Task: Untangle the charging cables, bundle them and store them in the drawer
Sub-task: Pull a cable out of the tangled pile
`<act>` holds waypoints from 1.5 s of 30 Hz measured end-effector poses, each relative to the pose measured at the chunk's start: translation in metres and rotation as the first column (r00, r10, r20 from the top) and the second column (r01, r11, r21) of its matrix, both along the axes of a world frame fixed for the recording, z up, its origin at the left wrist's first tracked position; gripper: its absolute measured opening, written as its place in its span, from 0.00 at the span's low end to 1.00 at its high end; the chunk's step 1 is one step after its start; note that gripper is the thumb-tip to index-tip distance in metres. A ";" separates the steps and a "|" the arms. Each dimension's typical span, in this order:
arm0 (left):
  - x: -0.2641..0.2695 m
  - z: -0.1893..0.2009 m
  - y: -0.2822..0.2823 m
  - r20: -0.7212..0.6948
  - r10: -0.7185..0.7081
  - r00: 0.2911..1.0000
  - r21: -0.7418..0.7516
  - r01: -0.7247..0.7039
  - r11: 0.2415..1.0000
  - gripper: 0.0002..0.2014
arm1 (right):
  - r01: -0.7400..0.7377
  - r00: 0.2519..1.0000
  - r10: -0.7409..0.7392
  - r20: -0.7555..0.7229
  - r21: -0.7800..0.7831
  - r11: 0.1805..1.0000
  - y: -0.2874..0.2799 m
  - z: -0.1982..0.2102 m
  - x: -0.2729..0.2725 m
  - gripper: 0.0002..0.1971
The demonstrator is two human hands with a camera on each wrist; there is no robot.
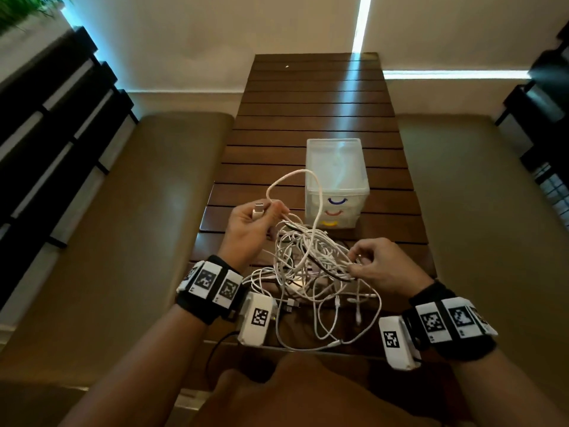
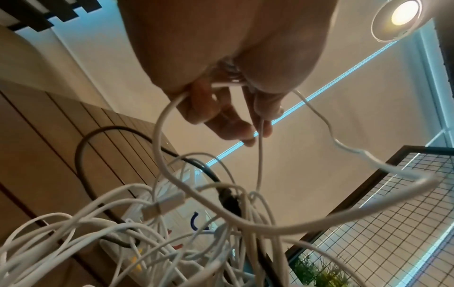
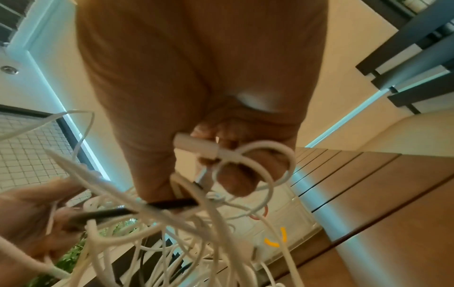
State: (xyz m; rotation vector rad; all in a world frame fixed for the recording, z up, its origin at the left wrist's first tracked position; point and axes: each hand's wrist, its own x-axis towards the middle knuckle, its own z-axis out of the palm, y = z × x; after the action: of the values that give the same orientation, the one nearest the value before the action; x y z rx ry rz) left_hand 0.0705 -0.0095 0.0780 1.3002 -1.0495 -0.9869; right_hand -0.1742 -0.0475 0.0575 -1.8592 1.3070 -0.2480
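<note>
A tangle of white charging cables [image 1: 308, 266] with one dark cable in it lies on the near end of the wooden slat table [image 1: 308, 118]. My left hand [image 1: 271, 209] is raised over the tangle's left side. It pinches a white USB plug [image 1: 258, 210], whose cable arcs up in a loop [image 1: 295, 172]. My right hand [image 1: 354, 261] pinches several strands at the tangle's right edge. A small translucent drawer unit [image 1: 337, 180] with blue, red and yellow handles stands just beyond, its drawers closed. Close up, the wrist views show the cable tangle [image 2: 159, 242] and a white plug [image 3: 196, 145] under curled fingers.
Padded benches run along both sides of the table, left bench [image 1: 138, 211] and right bench [image 1: 477, 211]. Dark shelving [image 1: 46, 134] stands far left and a wire-mesh rack [image 1: 554, 186] far right. Loose cable ends [image 1: 335, 342] trail toward the table's near edge.
</note>
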 end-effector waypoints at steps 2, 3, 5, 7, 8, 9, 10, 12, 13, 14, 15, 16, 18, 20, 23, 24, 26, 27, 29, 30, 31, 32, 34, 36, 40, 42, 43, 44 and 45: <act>0.003 0.004 0.002 -0.078 0.041 0.996 -0.022 -0.043 0.999 0.09 | 0.019 1.000 -0.019 -0.017 0.001 1.000 -0.002 0.001 -0.001 0.07; 0.004 0.006 0.003 -0.102 0.081 0.992 -0.051 -0.086 0.995 0.10 | 0.022 0.999 -0.022 -0.026 0.008 1.000 -0.005 0.001 -0.002 0.07; 0.005 0.013 0.009 -0.091 0.175 0.980 -0.167 -0.188 0.968 0.11 | 0.007 0.997 -0.006 -0.081 0.014 1.000 -0.011 0.001 -0.005 0.08; 0.011 0.023 0.010 -0.101 0.240 0.965 -0.276 -0.259 0.925 0.12 | 0.022 0.991 -0.020 -0.131 0.009 1.000 -0.017 0.002 -0.009 0.08; 0.013 0.028 0.009 -0.124 0.230 0.965 -0.297 -0.258 0.919 0.12 | 0.044 0.989 -0.043 -0.138 0.007 0.999 -0.019 0.002 -0.011 0.08; 0.014 0.031 0.007 -0.135 0.215 0.967 -0.304 -0.247 0.920 0.12 | 0.063 0.987 -0.062 -0.149 -0.001 0.998 -0.021 0.002 -0.012 0.07; 0.014 0.033 0.005 -0.127 0.197 0.972 -0.316 -0.228 0.921 0.12 | 0.066 0.984 -0.069 -0.163 -0.025 0.997 -0.023 0.002 -0.011 0.07; 0.009 0.036 0.002 -0.073 0.140 0.987 -0.335 -0.156 0.929 0.11 | 0.041 0.989 -0.053 -0.137 -0.084 0.996 -0.024 0.008 -0.007 0.09; 0.004 0.038 0.000 -0.060 0.084 0.995 -0.330 -0.099 0.939 0.09 | 0.027 0.998 -0.032 -0.052 -0.105 0.994 -0.023 0.014 -0.002 0.13; -0.002 0.040 -0.001 -0.064 0.007 0.998 -0.313 -0.027 0.949 0.08 | 0.016 0.998 -0.009 0.060 -0.106 0.994 -0.021 0.021 0.005 0.16; -0.009 0.041 0.000 -0.074 -0.064 0.995 -0.289 0.040 0.956 0.08 | -0.010 0.987 0.024 0.158 -0.094 0.996 -0.017 0.028 0.013 0.18; -0.016 0.042 0.000 -0.081 -0.128 0.988 -0.273 0.101 0.957 0.09 | -0.064 0.971 0.083 0.225 -0.092 0.994 -0.013 0.034 0.022 0.17; -0.028 0.042 0.000 -0.084 -0.199 0.976 -0.276 0.169 0.946 0.09 | -0.163 0.951 0.190 0.245 -0.126 0.978 -0.003 0.040 0.038 0.10; -0.032 0.042 -0.002 -0.162 -0.186 0.969 -0.253 0.142 0.957 0.10 | -0.172 0.942 0.209 0.262 -0.157 0.972 0.001 0.041 0.044 0.08; -0.024 0.037 -0.002 -0.236 -0.175 0.956 -0.178 0.134 0.975 0.08 | -0.162 0.942 0.207 0.265 -0.181 0.970 -0.002 0.040 0.040 0.05; -0.022 0.034 -0.001 -0.184 -0.215 0.959 -0.152 0.188 0.970 0.10 | -0.167 0.945 0.212 0.247 -0.191 0.967 -0.002 0.039 0.039 0.04; -0.021 0.019 0.001 -0.029 -0.338 0.941 -0.087 0.334 0.939 0.21 | -0.165 0.940 0.213 0.267 -0.191 0.968 -0.001 0.038 0.040 0.04; -0.023 0.012 0.003 0.045 -0.367 0.929 -0.056 0.369 0.928 0.24 | -0.144 0.931 0.202 0.306 -0.199 0.969 -0.001 0.039 0.042 0.05; -0.031 0.001 0.004 0.162 -0.342 0.926 -0.010 0.348 0.937 0.27 | -0.050 0.911 0.139 0.388 -0.230 0.972 -0.002 0.043 0.043 0.04; -0.036 -0.003 0.004 0.197 -0.307 0.931 0.010 0.312 0.950 0.24 | -0.011 0.899 0.114 0.423 -0.239 0.971 -0.002 0.047 0.044 0.05; -0.040 -0.007 0.004 0.246 -0.273 0.930 0.021 0.277 0.961 0.19 | 0.010 0.886 0.103 0.453 -0.241 0.970 -0.001 0.051 0.045 0.05; -0.043 -0.010 0.003 0.297 -0.243 0.923 0.020 0.248 0.968 0.14 | 0.021 0.872 0.105 0.478 -0.251 0.968 0.000 0.055 0.046 0.05; -0.044 -0.013 0.002 0.336 -0.229 0.914 0.013 0.238 0.971 0.07 | 0.060 0.843 0.105 0.527 -0.287 0.956 0.002 0.063 0.047 0.04; -0.042 -0.006 -0.003 0.285 -0.241 0.928 0.039 0.240 0.970 0.06 | 0.118 0.784 0.081 0.615 -0.276 0.954 0.004 0.069 0.046 0.05; -0.033 0.015 -0.011 0.419 -0.321 0.849 0.078 0.319 0.945 0.04 | 0.178 0.657 0.034 0.753 -0.199 0.964 0.007 0.078 0.044 0.05; -0.029 0.018 -0.011 0.442 -0.345 0.828 0.084 0.344 0.935 0.02 | 0.164 0.665 0.047 0.745 -0.208 0.964 0.003 0.078 0.042 0.04; -0.026 0.018 -0.011 0.384 -0.332 0.862 0.077 0.329 0.941 0.02 | 0.133 0.704 0.062 0.708 -0.217 0.967 0.000 0.077 0.040 0.02; -0.025 0.019 -0.011 0.297 -0.297 0.907 0.059 0.293 0.954 0.03 | 0.075 0.770 0.087 0.631 -0.226 0.971 -0.003 0.074 0.038 0.04; -0.022 0.020 -0.011 0.217 -0.253 0.943 0.040 0.250 0.967 0.02 | -0.004 0.849 0.127 0.512 -0.234 0.972 -0.005 0.068 0.036 0.09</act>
State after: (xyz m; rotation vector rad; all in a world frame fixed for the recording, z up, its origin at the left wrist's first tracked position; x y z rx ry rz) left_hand 0.0482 -0.0205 0.0978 1.3293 -1.4098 -1.0559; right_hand -0.1379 -0.0526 0.1258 -1.8346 0.8555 -0.8383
